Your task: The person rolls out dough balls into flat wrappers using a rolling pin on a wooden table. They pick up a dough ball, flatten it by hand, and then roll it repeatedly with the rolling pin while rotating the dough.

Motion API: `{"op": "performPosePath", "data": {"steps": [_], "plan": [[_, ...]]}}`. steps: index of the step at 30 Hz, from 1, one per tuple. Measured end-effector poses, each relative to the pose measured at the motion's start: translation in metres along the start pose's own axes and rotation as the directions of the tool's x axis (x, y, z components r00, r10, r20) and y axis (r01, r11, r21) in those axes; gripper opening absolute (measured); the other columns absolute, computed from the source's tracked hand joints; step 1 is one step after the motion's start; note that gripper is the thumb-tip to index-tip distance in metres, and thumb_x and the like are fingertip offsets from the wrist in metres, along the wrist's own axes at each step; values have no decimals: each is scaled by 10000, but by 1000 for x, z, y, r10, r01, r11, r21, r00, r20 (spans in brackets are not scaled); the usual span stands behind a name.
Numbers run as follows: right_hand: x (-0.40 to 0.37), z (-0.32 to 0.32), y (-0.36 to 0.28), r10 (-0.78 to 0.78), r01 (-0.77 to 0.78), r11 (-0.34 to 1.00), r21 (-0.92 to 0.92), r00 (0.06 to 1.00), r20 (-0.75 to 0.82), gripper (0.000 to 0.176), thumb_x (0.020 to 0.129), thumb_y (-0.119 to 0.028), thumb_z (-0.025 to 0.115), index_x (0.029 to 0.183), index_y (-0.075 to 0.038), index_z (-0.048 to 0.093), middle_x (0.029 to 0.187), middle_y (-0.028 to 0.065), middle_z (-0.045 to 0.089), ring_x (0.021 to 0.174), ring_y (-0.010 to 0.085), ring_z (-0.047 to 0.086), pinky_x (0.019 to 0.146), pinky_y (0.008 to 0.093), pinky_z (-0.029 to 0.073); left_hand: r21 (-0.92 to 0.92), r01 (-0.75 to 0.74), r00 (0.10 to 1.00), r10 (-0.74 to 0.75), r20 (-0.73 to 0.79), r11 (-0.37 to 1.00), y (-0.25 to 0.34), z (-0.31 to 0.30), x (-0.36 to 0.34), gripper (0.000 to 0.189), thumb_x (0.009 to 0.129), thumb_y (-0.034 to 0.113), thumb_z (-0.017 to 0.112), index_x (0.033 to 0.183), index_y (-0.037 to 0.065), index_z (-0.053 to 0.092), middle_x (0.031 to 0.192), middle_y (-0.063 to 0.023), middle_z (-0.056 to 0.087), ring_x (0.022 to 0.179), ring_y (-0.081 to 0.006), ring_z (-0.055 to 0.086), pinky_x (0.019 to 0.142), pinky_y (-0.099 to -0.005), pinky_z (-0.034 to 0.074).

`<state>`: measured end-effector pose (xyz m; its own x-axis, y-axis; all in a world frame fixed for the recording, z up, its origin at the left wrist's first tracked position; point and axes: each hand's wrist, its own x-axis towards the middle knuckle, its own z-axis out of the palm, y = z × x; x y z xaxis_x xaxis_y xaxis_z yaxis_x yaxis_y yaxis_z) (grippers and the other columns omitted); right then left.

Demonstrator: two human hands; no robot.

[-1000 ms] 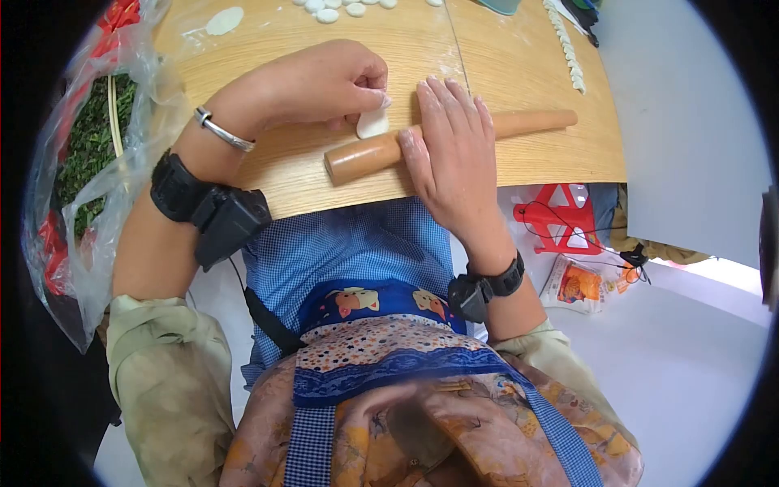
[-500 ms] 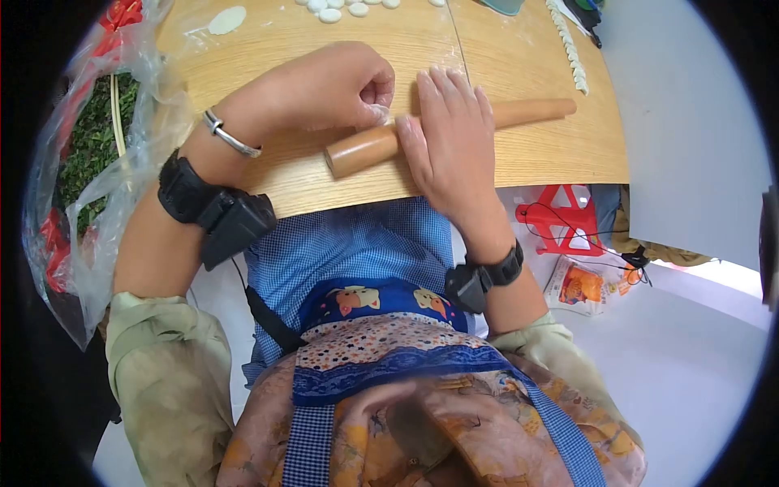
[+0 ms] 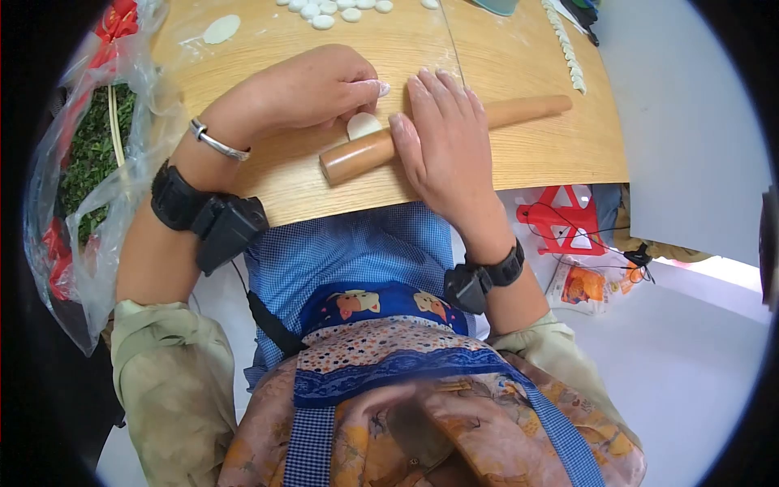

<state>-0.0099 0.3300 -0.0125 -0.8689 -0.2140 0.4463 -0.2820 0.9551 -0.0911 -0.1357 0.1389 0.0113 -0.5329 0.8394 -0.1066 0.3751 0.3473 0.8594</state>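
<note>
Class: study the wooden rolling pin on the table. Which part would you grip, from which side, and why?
Grip the rolling pin on its bare right stretch, from above, fingers wrapping across its length. It lies flat on the table; the right hand covers the middle, and the left hand pinches a dough wrapper beside its other end.

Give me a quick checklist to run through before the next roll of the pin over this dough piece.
1. Left hand pinching the dough disc at its edge: ok.
2. Right hand flat on the rolling pin, fingers extended: ok.
3. Pin lying against the disc's near edge: ok.
4. Disc rolled to an even thickness: cannot tell, it is mostly hidden.
5. Flour under the disc: cannot tell.
6. Bare board around the pin to roll on: ok.
</note>
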Motion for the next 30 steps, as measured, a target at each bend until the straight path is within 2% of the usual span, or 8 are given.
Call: {"op": "performPosePath", "data": {"steps": [5, 7, 11, 16, 20, 23, 25, 30], "plan": [[33, 15, 5, -14, 14, 1000, -2, 1000, 12, 525, 1006, -366, 554, 1269, 86, 609, 1345, 285, 613, 1321, 440, 535, 1118, 576, 375, 31, -23, 1000, 22, 15, 999, -10, 0, 5, 355, 1035, 254, 558, 889, -38, 696, 659, -52, 590, 581, -112, 545, 555, -290, 460], [35, 17, 5, -10, 10, 1000, -2, 1000, -12, 533, 1007, -374, 550, 1275, 83, 613, 1342, 291, 615, 1329, 444, 530, 1121, 575, 374, 170, -161, 982, 175, -71, 972, -12, 4, 6, 289, 992, 217, 598, 866, -30, 679, 662, -64, 591, 626, -123, 550, 589, -300, 461], [12, 6, 2, -4, 4, 1000, -9, 1000, -18, 543, 1004, -381, 552, 1293, 76, 603, 1357, 287, 606, 1338, 445, 517, 1138, 574, 353, 144, -156, 985, 165, -53, 977, -7, 6, 3, 171, 906, 136, 656, 831, -17, 650, 667, -74, 588, 658, -122, 549, 614, -305, 458], [-31, -21, -9, 65, -64, 998, -5, 994, 88, 634, 978, -402, 580, 1398, 69, 527, 1463, 279, 514, 1398, 432, 447, 1207, 559, 252, 144, -113, 992, 118, -33, 983, 3, 6, -3, 63, 817, 36, 679, 853, 1, 641, 718, -33, 615, 683, -109, 553, 634, -286, 462], [-41, -26, -9, 62, -60, 998, -17, 993, 102, 663, 969, -407, 591, 1424, 68, 507, 1484, 279, 490, 1410, 429, 434, 1218, 553, 238, 58, -135, 991, 135, 15, 989, -7, 1, -1, 85, 821, 47, 680, 887, 0, 654, 748, -7, 620, 695, -101, 558, 627, -277, 462], [-35, -23, -10, 54, -53, 999, -8, 995, 88, 646, 971, -399, 595, 1407, 71, 519, 1470, 280, 502, 1401, 430, 441, 1213, 555, 246, -6, -141, 988, 140, -65, 990, -7, 5, -2, 122, 890, 111, 669, 890, -11, 675, 729, 5, 606, 668, -82, 556, 589, -266, 451], [-25, -15, -9, 59, -58, 998, -16, 997, 51, 609, 972, -385, 600, 1369, 74, 551, 1428, 283, 540, 1376, 433, 468, 1195, 558, 279, -42, 36, 999, -36, -8, 998, 1, 0, -2, 266, 981, 212, 626, 875, -23, 690, 679, 3, 591, 596, -76, 543, 550, -258, 444], [12, 5, -1, 7, -7, 1000, -17, 1000, -2, 523, 989, -358, 579, 1271, 81, 610, 1329, 275, 621, 1307, 430, 542, 1126, 561, 366, -32, 30, 999, -32, -33, 999, 0, 0, -2, 399, 1031, 290, 583, 824, -35, 685, 613, -4, 556, 511, -86, 501, 511, -267, 426]]}}
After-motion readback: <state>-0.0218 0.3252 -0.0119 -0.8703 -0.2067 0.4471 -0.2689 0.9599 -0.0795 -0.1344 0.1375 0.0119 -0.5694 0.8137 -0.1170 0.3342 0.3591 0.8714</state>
